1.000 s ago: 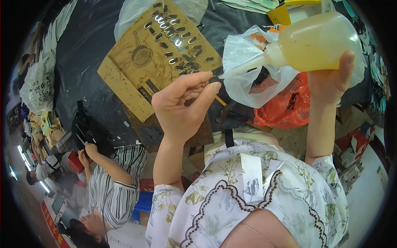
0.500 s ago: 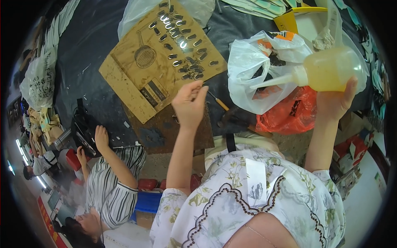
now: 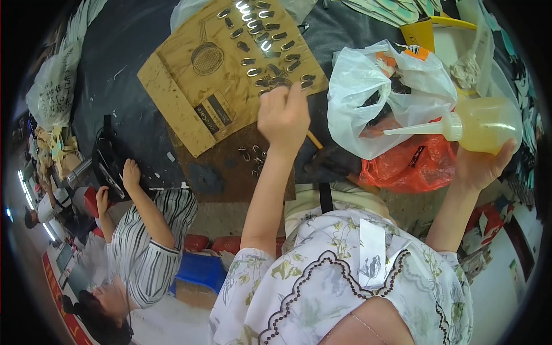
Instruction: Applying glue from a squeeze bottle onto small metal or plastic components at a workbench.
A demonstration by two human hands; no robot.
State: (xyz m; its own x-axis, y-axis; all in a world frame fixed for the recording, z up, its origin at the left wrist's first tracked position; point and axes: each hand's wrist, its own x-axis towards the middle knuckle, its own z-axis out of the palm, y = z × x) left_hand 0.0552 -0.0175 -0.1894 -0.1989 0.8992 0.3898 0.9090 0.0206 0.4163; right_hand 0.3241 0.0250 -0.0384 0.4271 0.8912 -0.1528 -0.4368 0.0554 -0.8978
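Note:
My left hand is over the near right corner of a brown cardboard sheet, its fingers bent and drawn together. The back of the hand hides its fingertips, so whatever they hold cannot be made out. Around them lie several small dark oval pieces with shiny metal rims, spread over the cardboard in loose rows. At the right, my right hand grips a clear squeeze bottle of yellowish liquid from beneath. The bottle lies on its side, and its long white nozzle points left.
White and red plastic bags sit between my hands. Small metal pieces and a wooden-handled tool lie near the table's front edge. On the left, a person in striped clothing handles a black object.
My left hand has moved away from me and right, down to the cardboard's pieces. A small thin piece pinched in it earlier is now hidden. The right hand still holds the bottle.

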